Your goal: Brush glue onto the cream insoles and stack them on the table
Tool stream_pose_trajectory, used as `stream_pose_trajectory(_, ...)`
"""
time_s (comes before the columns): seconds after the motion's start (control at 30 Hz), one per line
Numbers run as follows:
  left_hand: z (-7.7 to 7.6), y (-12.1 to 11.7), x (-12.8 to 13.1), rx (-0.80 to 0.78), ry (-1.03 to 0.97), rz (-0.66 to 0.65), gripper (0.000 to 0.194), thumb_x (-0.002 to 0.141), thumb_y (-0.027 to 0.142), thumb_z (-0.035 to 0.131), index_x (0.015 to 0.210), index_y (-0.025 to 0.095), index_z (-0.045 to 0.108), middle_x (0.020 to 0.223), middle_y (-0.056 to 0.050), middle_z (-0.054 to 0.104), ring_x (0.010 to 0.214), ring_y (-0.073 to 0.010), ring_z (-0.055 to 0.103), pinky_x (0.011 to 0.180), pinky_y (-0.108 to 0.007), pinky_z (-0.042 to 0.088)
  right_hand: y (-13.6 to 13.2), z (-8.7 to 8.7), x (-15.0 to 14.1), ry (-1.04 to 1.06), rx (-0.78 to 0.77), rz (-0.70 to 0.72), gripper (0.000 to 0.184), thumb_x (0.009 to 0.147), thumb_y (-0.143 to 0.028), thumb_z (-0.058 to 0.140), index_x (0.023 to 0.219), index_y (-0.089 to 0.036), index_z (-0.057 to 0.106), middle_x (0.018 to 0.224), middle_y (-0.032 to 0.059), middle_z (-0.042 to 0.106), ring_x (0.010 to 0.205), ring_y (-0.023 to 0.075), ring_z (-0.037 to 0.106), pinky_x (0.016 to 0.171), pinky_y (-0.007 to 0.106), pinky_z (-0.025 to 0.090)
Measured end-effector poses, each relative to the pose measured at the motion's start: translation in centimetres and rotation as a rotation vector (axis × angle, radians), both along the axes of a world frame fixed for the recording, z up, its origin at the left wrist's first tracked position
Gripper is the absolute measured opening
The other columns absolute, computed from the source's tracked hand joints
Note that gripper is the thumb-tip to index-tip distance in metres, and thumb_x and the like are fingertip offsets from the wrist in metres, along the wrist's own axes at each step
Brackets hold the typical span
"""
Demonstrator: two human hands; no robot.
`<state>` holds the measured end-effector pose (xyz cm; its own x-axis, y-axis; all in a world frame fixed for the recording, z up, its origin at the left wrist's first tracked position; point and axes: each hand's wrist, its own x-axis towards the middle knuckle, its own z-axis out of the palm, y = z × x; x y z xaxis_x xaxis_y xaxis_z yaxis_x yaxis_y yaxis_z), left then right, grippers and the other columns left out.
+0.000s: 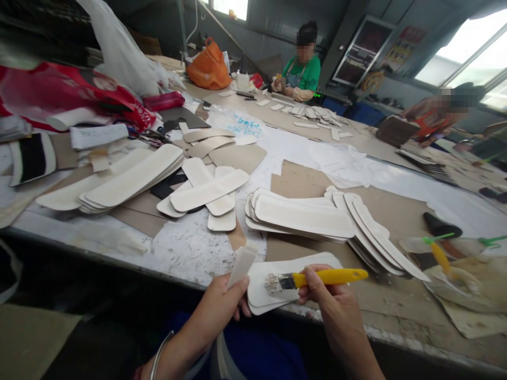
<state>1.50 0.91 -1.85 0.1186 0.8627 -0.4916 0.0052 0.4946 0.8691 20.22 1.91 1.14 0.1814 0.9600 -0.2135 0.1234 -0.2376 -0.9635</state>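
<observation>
My right hand (330, 298) grips a yellow-handled paintbrush (332, 276), its bristles pale with dried or wet residue. The brush tip lies over a small pile of white rounded panels (263, 293) at the table's front edge; whether it touches them I cannot tell. Between the thumb and fingers of my left hand (225, 301) stands a narrow white strip (242, 264), tilted upward, perhaps several together. My left fingers are beside the left end of that pile. Just beyond lie a stack of long white panels (303, 215) and a fanned row of curved ones (368, 227).
More white panels (130, 177) lie crossed and stacked at left, near a red plastic bag (55, 95). A glue-stained container (459, 282) with another yellow brush (440, 258) is at right. A person in green (311, 74) and another in orange (430, 119) work across the table.
</observation>
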Motion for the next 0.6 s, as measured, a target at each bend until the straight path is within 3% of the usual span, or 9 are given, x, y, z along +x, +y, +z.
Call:
stream_pose_trajectory(0.27,-0.8,0.1,0.0,-0.003,-0.011,-0.018,0.038,0.07,0.05,0.044,0.059,0.014,0.054,0.044,-0.005,0.057,0.039,-0.0124,0.047,0.041,-0.023,0.034,0.0,0.5,-1.8,-0.019,-0.025,0.041,0.033,0.066,-0.049,0.064,0.075,-0.018,0.057,0.049,-0.0012,0.058,0.044,0.0164,0.056,0.049,0.029,0.048)
stream_pose_trajectory(0.43,-1.4,0.0,-0.1,0.008,0.007,-0.039,0.039,0.073,0.05,0.042,0.063,0.014,0.054,0.046,-0.006,0.059,0.037,-0.0122,0.045,0.041,-0.024,0.034,0.5,0.0,0.4,-0.187,0.039,0.033,0.031,0.069,-0.048,0.062,0.078,-0.019,0.057,0.051,-0.0007,0.059,0.046,0.0169,0.057,0.051,0.029,0.049)
stream_pose_trajectory(0.6,-1.0,0.1,-0.2,0.004,0.043,-0.067,0.039,0.072,0.051,0.042,0.062,0.015,0.054,0.046,-0.006,0.06,0.037,-0.0121,0.045,0.042,-0.024,0.034,0.8,-0.1,3.2,-0.415,0.066,-0.035,0.032,0.07,-0.05,0.06,0.078,-0.019,0.056,0.05,-0.0007,0.058,0.049,0.0184,0.059,0.052,0.029,0.048)
